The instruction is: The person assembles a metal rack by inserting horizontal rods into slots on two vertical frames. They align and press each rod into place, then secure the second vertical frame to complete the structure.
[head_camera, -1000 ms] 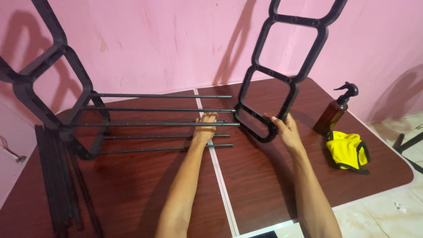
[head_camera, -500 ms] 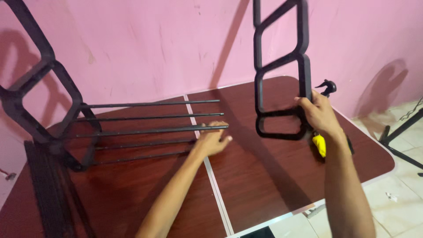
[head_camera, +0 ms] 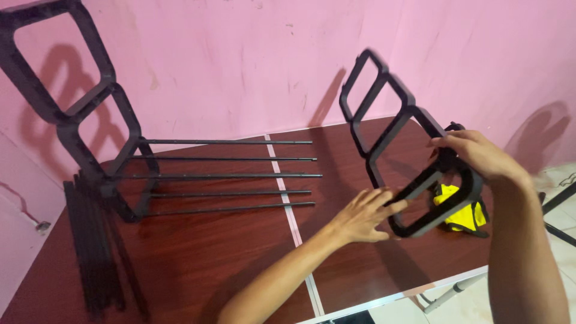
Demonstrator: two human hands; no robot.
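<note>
Rear wall (head_camera: pixel 252 66): painted pink, finish uneven, with scuffs, faint streaks and small marks across the surface. Hard shadows fall on it at left, centre and far right, consistent with a strong light source on the near side. Table (head_camera: pixel 198 258): dark reddish-brown wood-grain top, glossy, showing soft reflections. A pale seam strip (head_camera: pixel 288 210) runs from the wall edge to the near edge, dividing the top into two panels. The near edge carries a light trim. Floor (head_camera: pixel 558 180): pale tiles, visible at lower right beyond the table corner.
</note>
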